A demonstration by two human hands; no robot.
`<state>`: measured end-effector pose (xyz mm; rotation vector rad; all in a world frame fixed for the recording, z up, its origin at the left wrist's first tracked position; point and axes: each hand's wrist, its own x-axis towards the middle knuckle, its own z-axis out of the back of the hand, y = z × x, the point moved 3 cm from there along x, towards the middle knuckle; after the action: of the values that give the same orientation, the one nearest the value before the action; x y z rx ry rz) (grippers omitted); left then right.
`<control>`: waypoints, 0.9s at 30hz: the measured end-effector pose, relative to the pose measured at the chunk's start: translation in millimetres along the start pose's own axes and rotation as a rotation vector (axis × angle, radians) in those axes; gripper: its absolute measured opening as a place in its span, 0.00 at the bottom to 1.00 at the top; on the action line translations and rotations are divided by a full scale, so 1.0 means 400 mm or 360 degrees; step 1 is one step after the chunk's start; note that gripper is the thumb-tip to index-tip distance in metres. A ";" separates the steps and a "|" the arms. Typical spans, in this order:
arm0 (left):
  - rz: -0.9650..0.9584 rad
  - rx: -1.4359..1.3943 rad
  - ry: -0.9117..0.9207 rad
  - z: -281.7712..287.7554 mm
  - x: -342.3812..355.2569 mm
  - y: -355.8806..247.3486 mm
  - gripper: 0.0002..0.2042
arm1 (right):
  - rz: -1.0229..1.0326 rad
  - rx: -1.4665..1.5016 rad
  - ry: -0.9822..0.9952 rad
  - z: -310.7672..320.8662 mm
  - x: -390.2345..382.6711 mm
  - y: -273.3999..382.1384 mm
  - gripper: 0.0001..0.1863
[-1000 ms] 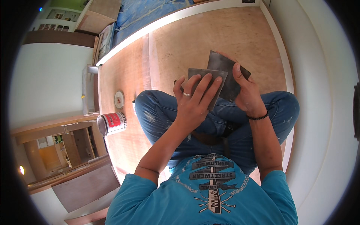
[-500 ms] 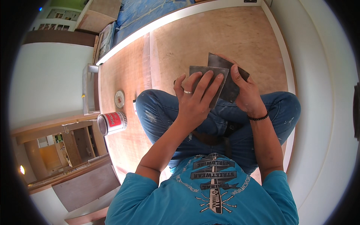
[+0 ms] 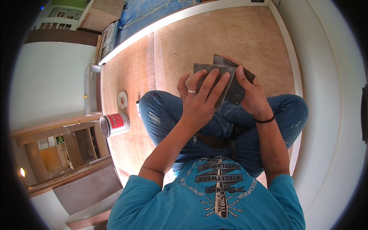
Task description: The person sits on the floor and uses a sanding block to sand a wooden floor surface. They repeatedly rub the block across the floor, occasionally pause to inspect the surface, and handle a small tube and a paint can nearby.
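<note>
Above my crossed legs, my left hand (image 3: 200, 100) grips a thin dark grey, roughly square plate (image 3: 224, 94), its fingers lying over the upper face. A second flat dark plate (image 3: 234, 92) is in my right hand (image 3: 254, 99), with the thumb pressed on top and the fingers mostly hidden underneath. The left plate overlaps the right one, and their faces seem to touch. Both look like flat spreader blades, but their exact kind is not clear.
I sit on a wooden board surface (image 3: 222, 32) with a raised white edge. At left stand a tin can (image 3: 115, 125) with a red and white label and a round lid (image 3: 122, 100). A pale wall (image 3: 326, 115) runs along the right; blue sheeting (image 3: 153, 13) lies beyond the far edge.
My left hand's plate has shifted slightly away from me and to the right across the other plate. My right hand has hardly moved.
</note>
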<state>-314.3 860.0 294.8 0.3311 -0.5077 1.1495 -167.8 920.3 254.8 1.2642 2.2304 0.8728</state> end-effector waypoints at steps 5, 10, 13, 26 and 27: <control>0.0009 0.0011 -0.0016 -0.002 0.003 0.003 0.28 | 0.0008 -0.0009 -0.0028 0.003 0.001 -0.007 0.31; 0.0018 -0.0005 -0.0030 0.002 0.013 -0.002 0.27 | 0.0028 -0.0025 -0.0034 0.006 0.000 -0.007 0.30; 0.0035 -0.0010 -0.0039 0.001 0.014 -0.003 0.26 | 0.0035 -0.0023 -0.0012 0.005 -0.001 -0.009 0.30; 0.0118 -0.0113 -0.0150 -0.006 0.028 -0.009 0.29 | 0.0128 -0.0071 -0.0038 -0.006 -0.001 -0.014 0.28; 0.0124 -0.0122 -0.0154 -0.008 0.029 -0.008 0.29 | 0.0136 -0.0092 -0.0042 -0.003 0.000 -0.017 0.28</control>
<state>-307.0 869.2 298.4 0.3039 -0.6531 1.1901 -172.6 917.2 250.9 1.3443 2.1290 0.9400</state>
